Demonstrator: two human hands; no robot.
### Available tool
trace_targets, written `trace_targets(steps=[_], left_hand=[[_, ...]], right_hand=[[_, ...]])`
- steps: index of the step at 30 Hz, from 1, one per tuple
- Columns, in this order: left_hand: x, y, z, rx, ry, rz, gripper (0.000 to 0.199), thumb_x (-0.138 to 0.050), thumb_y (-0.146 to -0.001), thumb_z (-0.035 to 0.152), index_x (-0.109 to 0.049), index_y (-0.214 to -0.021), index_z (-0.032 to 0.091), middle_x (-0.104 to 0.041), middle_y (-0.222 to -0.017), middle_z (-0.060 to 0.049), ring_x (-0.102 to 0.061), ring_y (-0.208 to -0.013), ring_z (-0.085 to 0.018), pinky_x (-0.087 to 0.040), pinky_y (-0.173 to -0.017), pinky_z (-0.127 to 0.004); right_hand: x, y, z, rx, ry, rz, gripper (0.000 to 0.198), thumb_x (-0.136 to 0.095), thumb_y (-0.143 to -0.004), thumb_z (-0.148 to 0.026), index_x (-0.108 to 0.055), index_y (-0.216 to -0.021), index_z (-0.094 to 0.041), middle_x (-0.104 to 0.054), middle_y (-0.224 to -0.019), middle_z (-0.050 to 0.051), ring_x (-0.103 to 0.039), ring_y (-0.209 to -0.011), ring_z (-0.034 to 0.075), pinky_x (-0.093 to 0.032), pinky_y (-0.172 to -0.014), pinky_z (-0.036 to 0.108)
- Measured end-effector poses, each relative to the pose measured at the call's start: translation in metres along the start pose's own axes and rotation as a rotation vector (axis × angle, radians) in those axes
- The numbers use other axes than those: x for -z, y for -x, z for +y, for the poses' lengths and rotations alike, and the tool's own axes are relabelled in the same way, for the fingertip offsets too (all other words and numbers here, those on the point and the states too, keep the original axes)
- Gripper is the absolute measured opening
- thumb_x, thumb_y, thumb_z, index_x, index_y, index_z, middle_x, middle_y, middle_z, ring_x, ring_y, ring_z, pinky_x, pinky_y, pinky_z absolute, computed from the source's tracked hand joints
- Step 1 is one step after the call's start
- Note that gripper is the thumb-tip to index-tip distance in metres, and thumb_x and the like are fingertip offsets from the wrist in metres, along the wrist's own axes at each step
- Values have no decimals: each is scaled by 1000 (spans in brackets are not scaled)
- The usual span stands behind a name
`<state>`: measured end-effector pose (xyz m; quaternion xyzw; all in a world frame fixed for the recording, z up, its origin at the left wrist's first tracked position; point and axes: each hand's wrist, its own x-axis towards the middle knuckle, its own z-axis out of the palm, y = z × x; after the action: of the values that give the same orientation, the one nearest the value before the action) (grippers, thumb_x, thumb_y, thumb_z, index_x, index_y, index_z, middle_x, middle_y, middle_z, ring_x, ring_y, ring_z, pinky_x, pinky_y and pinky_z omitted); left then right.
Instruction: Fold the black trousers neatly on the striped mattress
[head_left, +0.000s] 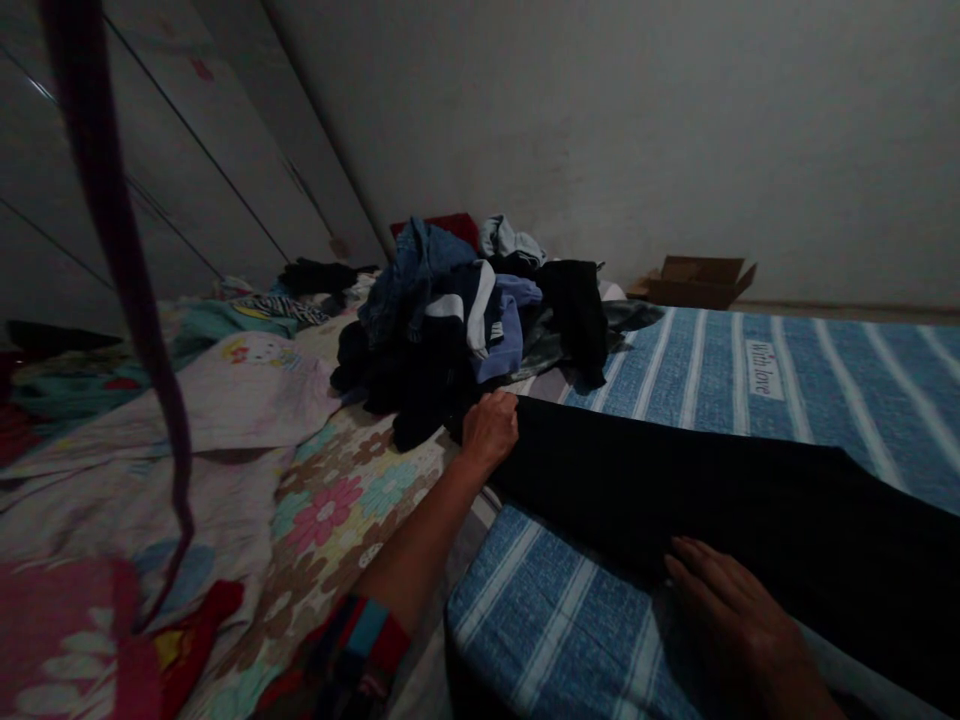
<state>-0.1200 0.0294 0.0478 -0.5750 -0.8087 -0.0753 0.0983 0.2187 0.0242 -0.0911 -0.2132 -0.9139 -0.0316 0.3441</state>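
Black trousers [660, 475] lie stretched lengthwise across the blue striped sheet [525, 620], their narrow end to the left and the wider part running out of view at right. My left hand [491, 432] is closed on the narrow end, fingers curled over the cloth. Along the near edge of the trousers rests my right hand [739, 605], its fingers stretched out and laid on the fabric. Just beyond my left hand is a heap of clothes with blue jeans [420, 265], a lilac garment [514, 320] and several dark pieces.
A flowered sheet [330, 510] covers the bed on the left, with a pale pink cloth [247, 400] and other clothes spread over it. An open cardboard box [697, 282] stands by the wall. A dark strap [142, 300] hangs in front at left.
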Motion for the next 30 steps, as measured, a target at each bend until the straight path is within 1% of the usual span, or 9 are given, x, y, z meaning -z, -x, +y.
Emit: trace_targets(steps=[4, 8, 10, 12, 15, 18, 21, 26, 30], left_hand=[[-20, 1, -4, 42, -57, -25, 17, -47, -85, 16, -63, -88, 18, -63, -99, -10, -55, -96, -25, -43, -79, -36], [-27, 17, 0, 23, -63, 6, 20, -44, -87, 15, -62, -96, 17, -62, -109, -11, -52, -104, -25, -41, -86, -38], [-26, 20, 0, 14, 9, 48, 22, -45, -87, 15, -62, -100, 19, -60, -119, -9, -50, -111, -24, -39, -91, -37], [-22, 18, -7, 79, 154, 125, 22, -47, -85, 17, -62, -101, 20, -58, -125, -7, -48, -116, -22, -36, -96, -35], [-13, 12, -32, 299, 300, 223, 21, -48, -83, 17, -65, -96, 19, -62, -117, -9, -52, -113, -24, -36, -97, -34], [-8, 13, -63, 500, 349, 214, 18, -49, -78, 15, -66, -79, 18, -69, -91, -11, -61, -95, -27, -43, -84, -36], [-9, 23, -83, 643, 475, 171, 16, -51, -74, 12, -65, -72, 18, -68, -74, -7, -65, -80, -23, -46, -68, -30], [-13, 36, -85, 814, 753, 101, 17, -55, -71, 14, -64, -86, 14, -66, -69, -5, -64, -62, -17, -41, -46, -20], [-7, 33, -81, 863, 944, 44, 25, -63, -65, 13, -62, -90, 14, -65, -70, -4, -63, -57, -14, -39, -42, -17]], right_hand=[[1, -3, 1, 24, 4, 40, 39, -36, -86, -10, -61, -114, -19, -65, -116, 8, -58, -109, 21, -47, -89, 34], [5, -9, 4, 94, 4, 72, 39, -37, -83, -7, -63, -110, -15, -67, -112, 10, -59, -106, 21, -46, -88, 32], [6, -11, 6, 123, 24, 81, 37, -38, -84, -8, -63, -109, -14, -67, -110, 10, -60, -104, 21, -46, -87, 32], [6, -11, 8, 146, 49, 85, 36, -38, -83, -8, -63, -109, -14, -67, -109, 11, -61, -101, 22, -46, -85, 32], [4, -10, 10, 163, 66, 89, 35, -38, -83, -9, -63, -108, -16, -68, -108, 10, -62, -100, 21, -46, -85, 31], [4, -11, 10, 147, 64, 99, 36, -38, -83, -9, -63, -107, -17, -68, -107, 9, -62, -99, 21, -46, -84, 31], [5, -12, 10, 151, 52, 84, 35, -40, -83, -9, -64, -108, -15, -68, -107, 10, -62, -100, 21, -46, -84, 29], [6, -11, 10, 125, 26, 76, 36, -38, -84, -10, -62, -110, -15, -67, -109, 10, -62, -101, 20, -47, -84, 30], [6, -10, 6, 74, -2, 70, 32, -38, -88, -13, -62, -110, -15, -67, -111, 10, -61, -104, 20, -47, -86, 31]])
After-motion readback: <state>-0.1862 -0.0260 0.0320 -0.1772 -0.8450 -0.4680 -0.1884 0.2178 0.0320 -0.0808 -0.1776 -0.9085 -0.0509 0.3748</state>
